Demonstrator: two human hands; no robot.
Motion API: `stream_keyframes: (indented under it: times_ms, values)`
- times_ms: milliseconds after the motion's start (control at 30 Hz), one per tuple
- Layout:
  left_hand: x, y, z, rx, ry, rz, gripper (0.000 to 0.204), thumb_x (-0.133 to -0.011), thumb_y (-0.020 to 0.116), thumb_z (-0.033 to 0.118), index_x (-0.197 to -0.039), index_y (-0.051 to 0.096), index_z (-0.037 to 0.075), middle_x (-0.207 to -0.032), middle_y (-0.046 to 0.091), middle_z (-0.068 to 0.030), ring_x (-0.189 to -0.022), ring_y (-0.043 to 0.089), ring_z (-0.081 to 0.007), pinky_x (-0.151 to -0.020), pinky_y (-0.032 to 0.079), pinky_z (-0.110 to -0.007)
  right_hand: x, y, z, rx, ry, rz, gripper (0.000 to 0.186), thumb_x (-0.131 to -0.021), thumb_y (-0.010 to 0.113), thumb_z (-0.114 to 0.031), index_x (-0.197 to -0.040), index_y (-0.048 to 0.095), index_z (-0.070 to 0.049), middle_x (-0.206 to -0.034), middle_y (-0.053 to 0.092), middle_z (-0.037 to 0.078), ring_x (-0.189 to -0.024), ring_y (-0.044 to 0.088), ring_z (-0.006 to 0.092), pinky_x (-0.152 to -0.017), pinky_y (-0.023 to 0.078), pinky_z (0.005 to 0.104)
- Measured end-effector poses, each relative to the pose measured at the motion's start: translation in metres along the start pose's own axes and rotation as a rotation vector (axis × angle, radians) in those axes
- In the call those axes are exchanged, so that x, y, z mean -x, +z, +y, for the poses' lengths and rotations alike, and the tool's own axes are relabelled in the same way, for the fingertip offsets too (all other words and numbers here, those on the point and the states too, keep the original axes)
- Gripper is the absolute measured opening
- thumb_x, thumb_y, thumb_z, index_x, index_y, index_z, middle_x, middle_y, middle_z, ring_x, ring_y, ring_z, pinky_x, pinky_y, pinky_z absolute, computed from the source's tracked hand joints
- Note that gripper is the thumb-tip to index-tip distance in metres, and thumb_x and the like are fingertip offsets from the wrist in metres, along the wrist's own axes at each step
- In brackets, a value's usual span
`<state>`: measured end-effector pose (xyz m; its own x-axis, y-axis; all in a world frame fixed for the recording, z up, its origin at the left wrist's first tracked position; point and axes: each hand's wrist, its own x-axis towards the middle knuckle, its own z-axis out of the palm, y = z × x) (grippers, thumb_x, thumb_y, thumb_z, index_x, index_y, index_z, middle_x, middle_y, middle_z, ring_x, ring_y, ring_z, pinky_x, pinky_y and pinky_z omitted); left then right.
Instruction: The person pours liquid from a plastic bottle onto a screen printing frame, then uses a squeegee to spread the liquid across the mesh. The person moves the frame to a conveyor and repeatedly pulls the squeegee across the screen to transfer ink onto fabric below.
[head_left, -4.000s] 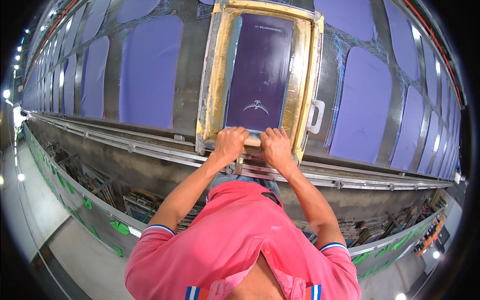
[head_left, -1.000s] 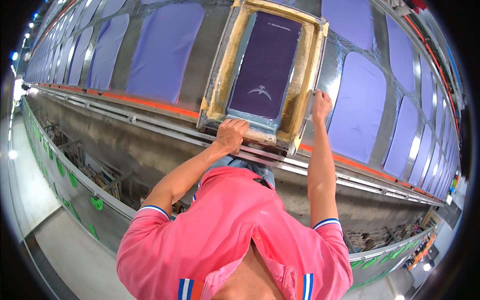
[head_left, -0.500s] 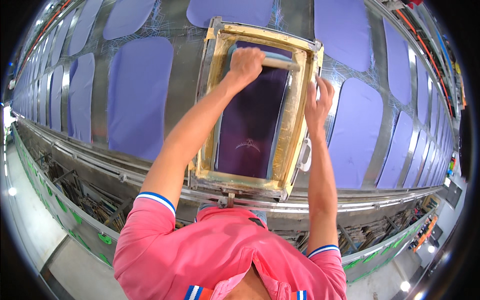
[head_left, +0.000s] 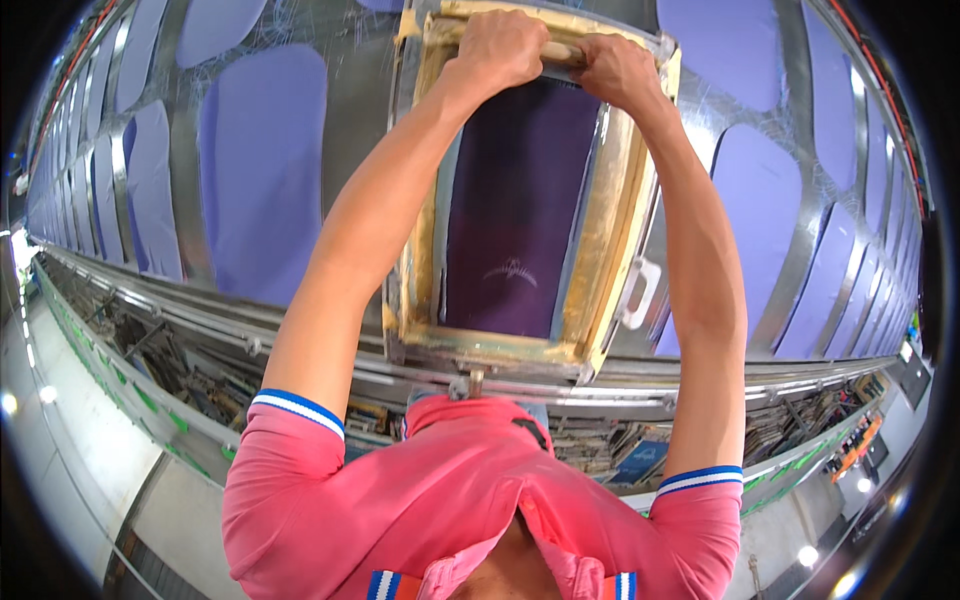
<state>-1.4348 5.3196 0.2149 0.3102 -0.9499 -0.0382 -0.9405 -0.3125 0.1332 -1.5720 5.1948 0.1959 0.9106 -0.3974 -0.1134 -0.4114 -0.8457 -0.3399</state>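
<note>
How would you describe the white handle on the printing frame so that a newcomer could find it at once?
Start at the long table lined with purple panels and find the yellow wooden screen frame that both hands reach across. On its right outer edge, near the corner closest to the person, sits the white handle, the only white loop there.

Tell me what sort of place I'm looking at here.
Likely a screen-printing workshop: both hands, left hand and right hand, grip a squeegee handle at the far end of a wooden-framed printing screen, on a long table lined with purple fabric panels.

Open purple screen [head_left: 520,210] between raised frame rails [head_left: 600,230].
</note>
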Motion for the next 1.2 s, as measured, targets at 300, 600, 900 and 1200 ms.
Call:
stream_keyframes:
  times_ms: [300, 600, 900, 1200]
  values:
    - [0.25, 0.025, 0.095, 0.207, -0.054, -0.085, 0.018, -0.075, 0.062, 0.003, -0.086, 0.074, 0.011, -0.084, 0.071, -0.0094, -0.078, 0.07, -0.0306, -0.068, 0.056, -0.043, 0.232, 0.059, -0.101, -0.183, -0.175, 0.097, 0.003, -0.071, 0.063, -0.006, -0.074, 0.061, -0.007, -0.079, 0.06, 0.012, -0.079, 0.063, 0.0324, -0.084, 0.052, 0.048]
    - [0.35, 0.021, 0.131, 0.283, -0.118, -0.256, 0.018, -0.071, 0.064, 0.006, -0.084, 0.075, 0.012, -0.082, 0.072, -0.0109, -0.076, 0.069, -0.0338, -0.067, 0.056, -0.044, 0.329, 0.078, -0.147, -0.275, -0.119, -0.047, 0.006, -0.072, 0.062, -0.007, -0.076, 0.066, -0.004, -0.082, 0.064, 0.014, -0.082, 0.065, 0.034, -0.079, 0.053, 0.0463]
    - [0.084, 0.01, 0.035, 0.015, -0.051, -0.079, 0.015, -0.076, 0.064, 0.012, -0.082, 0.077, 0.017, -0.079, 0.072, -0.0147, -0.076, 0.07, -0.0355, -0.068, 0.056, -0.047, 0.085, 0.007, -0.036, -0.08, 0.006, -0.095, 0.017, -0.078, 0.063, -0.015, -0.089, 0.075, -0.016, -0.094, 0.073, 0.013, -0.089, 0.071, 0.0335, -0.078, 0.056, 0.0437]
    - [-0.05, -0.008, -0.01, -0.037, -0.052, -0.066, 0.024, -0.076, 0.063, 0.014, -0.095, 0.078, 0.017, -0.086, 0.073, -0.0169, -0.08, 0.072, -0.0364, -0.074, 0.057, -0.047, -0.039, -0.027, 0.023, -0.049, 0.06, -0.07, 0.024, -0.074, 0.062, -0.017, -0.095, 0.075, -0.016, -0.09, 0.073, 0.014, -0.087, 0.069, 0.0349, -0.077, 0.055, 0.0449]
